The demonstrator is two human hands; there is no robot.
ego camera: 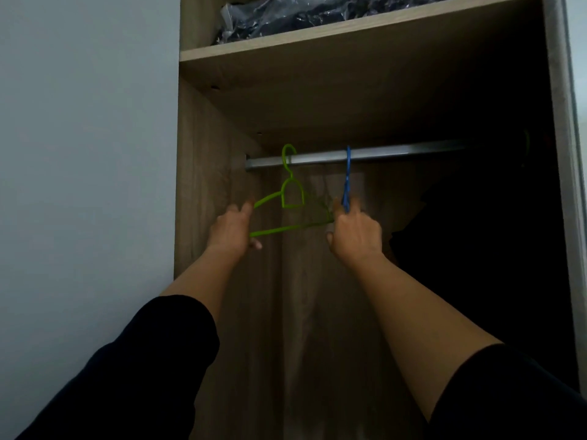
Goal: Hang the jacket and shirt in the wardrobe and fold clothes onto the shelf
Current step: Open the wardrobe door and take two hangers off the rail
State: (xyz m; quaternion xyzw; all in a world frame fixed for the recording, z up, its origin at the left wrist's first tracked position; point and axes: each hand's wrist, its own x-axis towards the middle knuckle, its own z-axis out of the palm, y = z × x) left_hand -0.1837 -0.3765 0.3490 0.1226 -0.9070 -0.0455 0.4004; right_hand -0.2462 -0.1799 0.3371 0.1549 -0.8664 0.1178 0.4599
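Landmark: the grey metal wardrobe rail (381, 153) under the wooden shelf (317, 36).

Left hand (233, 228) is below the rail's left end, fingers curled on the left tip of the thin green plastic hanger (292, 198), whose hook is over the rail. Right hand (354, 231) is below the rail's middle, gripping the neck of a thin blue plastic hanger (347, 182), also hooked on the rail; it sits at the green hanger's right tip, contact there unclear.

Both hangers look light and a bit springy, likely slick plastic. Best hold by my read: the neck just under the hook, lift up then out; pulling by an arm tip will twist it.

Jacket and shirt: not identifiable. Dark mass right of the hands under the rail, too dim to tell. On the shelf above the rail, dark bundles in clear plastic bags (286, 17).
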